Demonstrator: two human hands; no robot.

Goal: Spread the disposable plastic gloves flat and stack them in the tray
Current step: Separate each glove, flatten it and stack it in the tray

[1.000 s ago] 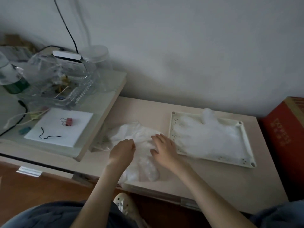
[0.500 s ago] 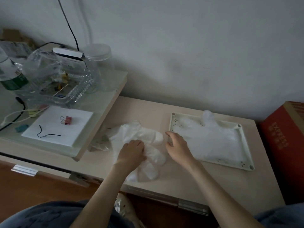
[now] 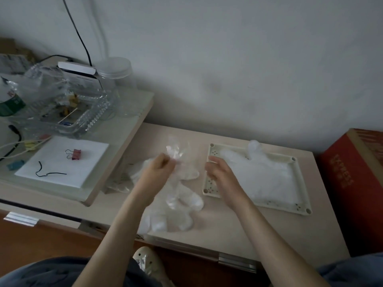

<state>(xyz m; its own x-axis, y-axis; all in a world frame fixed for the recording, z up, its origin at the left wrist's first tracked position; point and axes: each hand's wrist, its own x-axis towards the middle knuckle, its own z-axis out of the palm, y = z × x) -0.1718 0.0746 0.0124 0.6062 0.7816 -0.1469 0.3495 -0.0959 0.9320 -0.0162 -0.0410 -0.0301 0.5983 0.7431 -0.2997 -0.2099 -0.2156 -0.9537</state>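
Your left fingers (image 3: 164, 162) are curled tight and pinch one thin clear glove (image 3: 176, 154). Your left hand (image 3: 157, 172) holds it over the middle of the worktop. Part of the glove sticks up past your knuckles, and the rest trails down crumpled toward the front edge. Your right fingers (image 3: 210, 164) are loosely bent and grasp nothing. Your right hand (image 3: 219, 177) hovers over the tray's left rim, near the pinched glove but apart from it.

The pale worktop (image 3: 238, 230) stands against a grey wall. A raised shelf (image 3: 124, 125) overlaps its left edge, and a red carton (image 3: 352, 183) stands just past its right edge. The cream tray (image 3: 300, 185) sits toward the back right corner. The flattened gloves (image 3: 259, 175) lie stacked inside it, with one plastic finger poking over the back rim. The loose gloves (image 3: 165, 220) lie in a rumpled heap from the middle to the front edge, partly under your left forearm.

On the shelf, a white pad (image 3: 62, 162) lies near the front edge with a red binder clip (image 3: 75, 154) on it. A clear lidded jar (image 3: 116, 73) stands at the back.
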